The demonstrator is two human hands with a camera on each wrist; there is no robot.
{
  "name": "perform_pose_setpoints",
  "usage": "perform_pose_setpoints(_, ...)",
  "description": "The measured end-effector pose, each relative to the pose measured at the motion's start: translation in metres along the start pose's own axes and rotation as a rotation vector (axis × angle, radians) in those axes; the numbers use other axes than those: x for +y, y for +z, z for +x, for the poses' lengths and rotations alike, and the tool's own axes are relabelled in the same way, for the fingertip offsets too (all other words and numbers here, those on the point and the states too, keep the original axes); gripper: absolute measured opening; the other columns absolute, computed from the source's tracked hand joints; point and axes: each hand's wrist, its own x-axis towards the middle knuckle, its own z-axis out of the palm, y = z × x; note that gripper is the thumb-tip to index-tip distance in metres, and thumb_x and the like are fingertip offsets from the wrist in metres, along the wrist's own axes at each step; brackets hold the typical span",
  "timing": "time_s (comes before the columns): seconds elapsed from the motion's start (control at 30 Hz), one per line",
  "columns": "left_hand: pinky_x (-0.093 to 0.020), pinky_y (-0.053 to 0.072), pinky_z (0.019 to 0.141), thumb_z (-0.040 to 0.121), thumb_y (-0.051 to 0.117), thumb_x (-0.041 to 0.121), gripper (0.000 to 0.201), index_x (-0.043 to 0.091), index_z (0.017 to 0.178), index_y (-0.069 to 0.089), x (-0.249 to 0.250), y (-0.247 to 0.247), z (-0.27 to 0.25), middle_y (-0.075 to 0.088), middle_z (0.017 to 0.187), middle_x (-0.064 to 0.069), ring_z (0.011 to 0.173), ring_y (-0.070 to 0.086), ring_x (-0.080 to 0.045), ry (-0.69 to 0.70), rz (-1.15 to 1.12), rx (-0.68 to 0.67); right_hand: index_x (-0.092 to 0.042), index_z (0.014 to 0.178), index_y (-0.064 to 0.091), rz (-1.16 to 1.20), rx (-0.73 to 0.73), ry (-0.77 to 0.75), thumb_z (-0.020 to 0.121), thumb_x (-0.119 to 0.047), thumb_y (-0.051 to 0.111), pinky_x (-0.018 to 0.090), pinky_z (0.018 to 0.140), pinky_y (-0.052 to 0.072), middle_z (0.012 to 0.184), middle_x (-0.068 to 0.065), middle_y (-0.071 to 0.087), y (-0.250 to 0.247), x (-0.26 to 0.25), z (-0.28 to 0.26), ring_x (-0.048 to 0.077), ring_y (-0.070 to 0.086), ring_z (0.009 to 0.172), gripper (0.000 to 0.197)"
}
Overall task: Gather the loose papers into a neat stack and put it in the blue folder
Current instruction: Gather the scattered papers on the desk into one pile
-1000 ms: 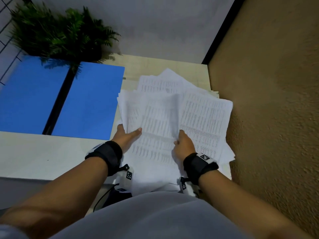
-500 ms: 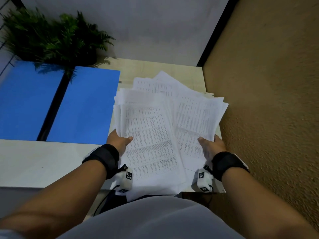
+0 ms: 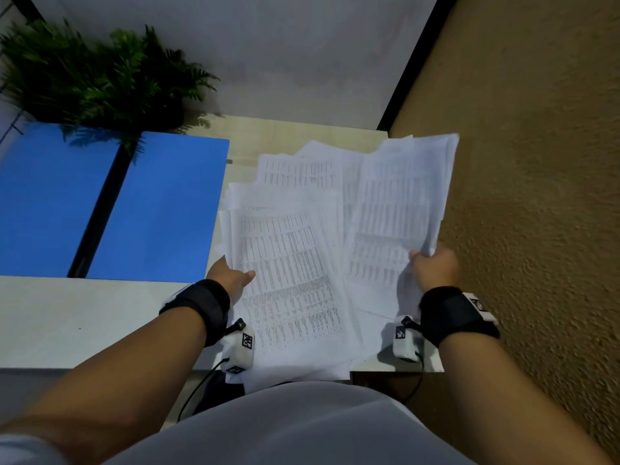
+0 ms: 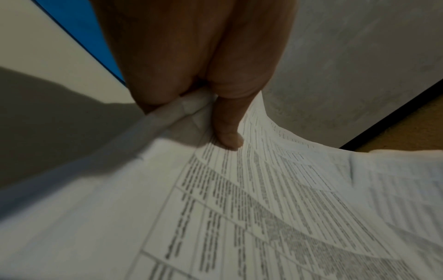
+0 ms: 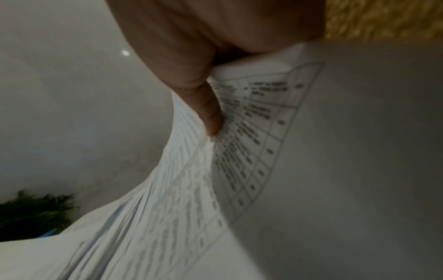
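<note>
Loose printed papers (image 3: 288,273) lie in an untidy pile on the pale desk (image 3: 84,317), right of the open blue folder (image 3: 157,209). My left hand (image 3: 231,275) pinches the pile's left edge, thumb on top (image 4: 227,136) and fingers hidden underneath. My right hand (image 3: 434,263) grips a separate bundle of sheets (image 3: 399,203) by its lower right corner and holds it lifted and tilted over the desk's right edge. In the right wrist view the thumb (image 5: 210,117) presses into that bundle (image 5: 239,151).
A green fern (image 3: 100,78) stands at the back left, partly over the folder. A grey wall (image 3: 285,55) rises behind the desk. Tan carpet (image 3: 536,196) lies to the right of the desk. Some papers hang over the desk's near edge.
My right hand has closed on the right-hand sheets and raised them up and to the right, away from the pile. The left hand stays at the pile's left edge.
</note>
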Motion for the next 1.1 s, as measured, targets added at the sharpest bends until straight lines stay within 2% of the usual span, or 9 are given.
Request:
perform_pose_setpoints(0.17,-0.054,0.044,0.107,0.079,0.077,0.007,0.059,0.011,0.133,0.054,0.006,0.003,-0.006,0.065,0.128,-0.012,0.120,0.059,-0.034,0.020,0.035,0.010,0.000,0.111,0.063,-0.028,0.280,-0.217,0.090,-0.014,0.057,0.034,0.077,0.044,0.106,0.025,0.067,-0.052,-0.032,-0.007,0.038,0.064,0.099,0.026)
perform_pose_setpoints(0.27,-0.053,0.047,0.103,0.064,0.087,0.015,0.067,0.018,0.125,0.061,0.006,0.002,-0.011,0.070,0.121,-0.006,0.117,0.063,-0.032,0.047,-0.021,-0.018,-0.005,0.111,0.065,0.182,0.353,-0.331,0.085,-0.019,0.061,0.029,0.078,0.049,0.102,0.016,0.071,-0.076,-0.058,-0.007,0.023,0.069,0.093,0.029)
perform_pose_setpoints(0.37,-0.050,0.048,0.102,0.061,0.091,0.031,0.070,0.022,0.124,0.062,0.007,0.002,-0.016,0.071,0.122,0.000,0.115,0.065,-0.026,0.074,-0.098,-0.030,-0.009,0.101,0.068,0.350,0.172,-0.360,0.084,-0.013,0.064,0.010,0.059,0.050,0.082,0.002,0.068,-0.067,-0.071,-0.012,-0.009,0.063,0.065,0.018)
perform_pose_setpoints(0.47,-0.050,0.038,0.111,0.055,0.073,0.080,0.108,0.026,0.142,0.039,0.018,0.005,-0.028,0.049,0.147,0.005,0.136,0.047,-0.023,0.030,-0.098,0.037,-0.014,0.088,0.061,0.153,-0.082,-0.313,0.086,-0.011,0.063,0.018,0.059,0.048,0.075,-0.001,0.060,-0.024,-0.060,-0.030,0.011,0.064,0.071,0.005)
perform_pose_setpoints(0.57,-0.050,0.030,0.116,0.054,0.053,0.094,0.119,0.027,0.149,0.027,0.027,0.005,-0.032,0.040,0.153,0.004,0.142,0.038,-0.025,-0.015,-0.137,0.055,-0.010,0.102,0.057,0.056,-0.331,-0.172,0.089,-0.010,0.060,0.021,0.060,0.046,0.090,0.004,0.062,0.026,-0.031,-0.052,0.019,0.063,0.078,0.013)
perform_pose_setpoints(0.7,-0.051,0.026,0.117,0.048,0.068,0.088,0.126,0.035,0.151,0.019,0.024,0.005,-0.037,0.036,0.157,0.010,0.145,0.034,-0.021,-0.067,-0.150,-0.016,-0.014,0.128,0.043,0.046,-0.362,-0.114,0.085,-0.001,0.064,0.029,0.084,0.048,0.114,0.002,0.056,0.074,0.005,-0.063,0.022,0.058,0.098,0.049)
perform_pose_setpoints(0.83,-0.045,0.049,0.101,0.055,0.085,0.064,0.090,0.026,0.129,0.050,0.009,0.006,-0.035,0.068,0.123,0.004,0.113,0.065,-0.018,0.040,-0.131,-0.005,-0.022,0.100,0.044,-0.080,-0.409,-0.108,0.095,-0.015,0.048,0.021,0.068,0.040,0.098,-0.001,0.053,0.097,0.014,-0.052,0.010,0.046,0.070,0.010)
perform_pose_setpoints(0.93,-0.046,0.052,0.098,0.058,0.090,0.046,0.075,0.028,0.123,0.058,0.005,0.006,-0.033,0.072,0.117,0.005,0.109,0.068,-0.021,0.059,-0.121,-0.039,-0.025,0.076,0.045,-0.210,-0.417,-0.122,0.087,-0.035,0.052,0.027,0.053,0.029,0.074,-0.006,0.045,0.104,0.011,-0.055,0.012,0.033,0.054,0.016)
perform_pose_setpoints(1.1,-0.046,0.047,0.104,0.082,0.073,0.000,0.054,0.012,0.132,0.055,0.016,0.000,-0.038,0.064,0.129,-0.010,0.119,0.060,-0.032,0.068,-0.044,0.037,-0.029,0.079,0.044,-0.340,-0.476,-0.281,0.093,-0.024,0.055,0.031,0.074,0.044,0.097,0.006,0.048,0.105,0.004,-0.029,0.023,0.051,0.086,0.019)
